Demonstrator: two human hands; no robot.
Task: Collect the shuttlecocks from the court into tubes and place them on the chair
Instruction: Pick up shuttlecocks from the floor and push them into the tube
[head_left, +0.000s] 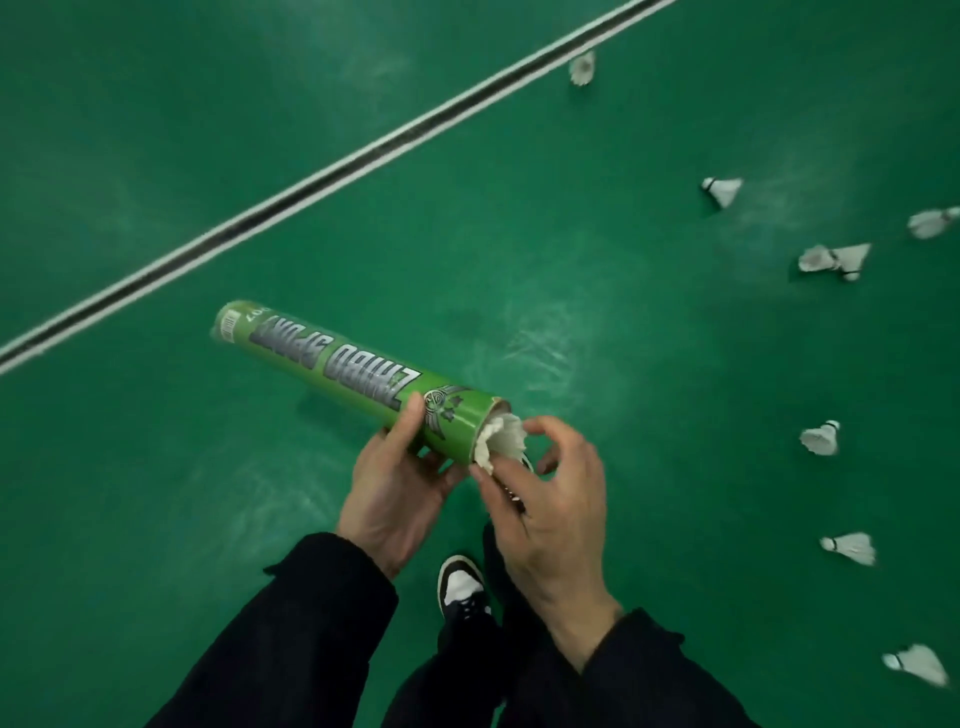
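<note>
Mostly matte green court (156, 156), glossy cylindrical tube (358, 376), feathered conical shuttlecock (504, 439) in mouth

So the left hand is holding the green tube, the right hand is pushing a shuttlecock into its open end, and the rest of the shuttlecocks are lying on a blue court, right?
Not quite: the court floor is green, not blue, as the head view shows. The rest holds: the left hand holds the green tube, the right hand is at the shuttlecock in its open end, and others lie on the floor, like this one.
</note>
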